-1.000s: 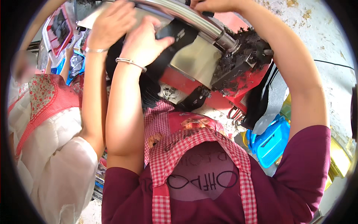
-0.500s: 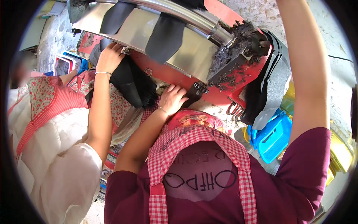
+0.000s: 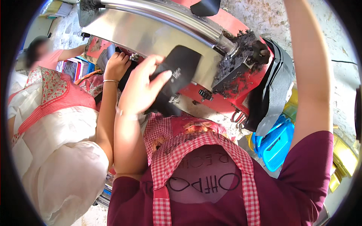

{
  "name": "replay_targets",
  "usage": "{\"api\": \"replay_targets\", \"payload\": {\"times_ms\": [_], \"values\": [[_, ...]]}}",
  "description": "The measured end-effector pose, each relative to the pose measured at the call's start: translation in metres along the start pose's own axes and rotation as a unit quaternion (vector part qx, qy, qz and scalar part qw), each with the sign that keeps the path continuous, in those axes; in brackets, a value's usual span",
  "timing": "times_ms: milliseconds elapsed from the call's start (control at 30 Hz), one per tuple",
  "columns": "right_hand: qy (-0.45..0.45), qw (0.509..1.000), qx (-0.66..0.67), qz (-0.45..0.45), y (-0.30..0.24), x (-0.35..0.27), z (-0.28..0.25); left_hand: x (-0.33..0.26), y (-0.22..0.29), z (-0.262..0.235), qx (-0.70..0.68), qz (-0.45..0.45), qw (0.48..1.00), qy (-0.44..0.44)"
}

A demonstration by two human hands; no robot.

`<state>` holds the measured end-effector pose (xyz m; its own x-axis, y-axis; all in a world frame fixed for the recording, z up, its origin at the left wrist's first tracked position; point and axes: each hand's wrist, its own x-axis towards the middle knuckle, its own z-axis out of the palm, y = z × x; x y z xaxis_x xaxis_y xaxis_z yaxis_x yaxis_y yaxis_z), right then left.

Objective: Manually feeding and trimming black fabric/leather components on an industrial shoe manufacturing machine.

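Observation:
My left hand (image 3: pixel 140 87) is raised in front of my chest and grips a flat black sole-shaped piece (image 3: pixel 178 74). It holds the piece against the slanted steel panel (image 3: pixel 151 32) of a red machine (image 3: pixel 230 98). My right arm (image 3: pixel 310 75) reaches straight up past the machine, and its hand is cut off by the top edge. Just left of my hand, a co-worker's hand (image 3: pixel 117 64) with a thin bracelet rests on dark material under the steel panel.
Dark fluff clings to the machine's upper right corner (image 3: pixel 241 56). Black and grey strips (image 3: pixel 272 88) hang over its right side above blue plastic baskets (image 3: pixel 278 145). The co-worker in a white dress and pink apron (image 3: pixel 56 124) stands close on my left.
My left hand has come up from beside my apron, now holding the black piece against the steel panel. The co-worker's hand stays under the panel. My right arm stays raised.

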<state>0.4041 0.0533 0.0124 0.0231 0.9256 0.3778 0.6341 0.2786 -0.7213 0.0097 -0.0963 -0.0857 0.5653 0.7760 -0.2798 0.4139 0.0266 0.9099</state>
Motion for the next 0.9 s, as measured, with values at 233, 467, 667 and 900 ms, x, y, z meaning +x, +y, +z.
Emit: {"api": "replay_targets", "payload": {"times_ms": [233,467,667,900], "values": [[-0.445,0.892,-0.076,0.022,0.04,-0.077,0.124,0.084,-0.016,-0.006,0.123,-0.022,0.991,0.053],[-0.395,0.897,0.063,0.187,0.041,-0.071,0.086,0.038,-0.026,-0.004,0.174,-0.007,0.979,0.105],[-0.283,0.949,-0.072,-0.122,-0.08,-0.076,0.064,-0.002,-0.047,0.019,-0.16,0.099,0.949,0.252],[-0.195,0.863,-0.328,-0.33,-0.168,-0.243,0.129,0.047,-0.003,0.0,-0.623,-0.085,0.757,-0.18]]}}
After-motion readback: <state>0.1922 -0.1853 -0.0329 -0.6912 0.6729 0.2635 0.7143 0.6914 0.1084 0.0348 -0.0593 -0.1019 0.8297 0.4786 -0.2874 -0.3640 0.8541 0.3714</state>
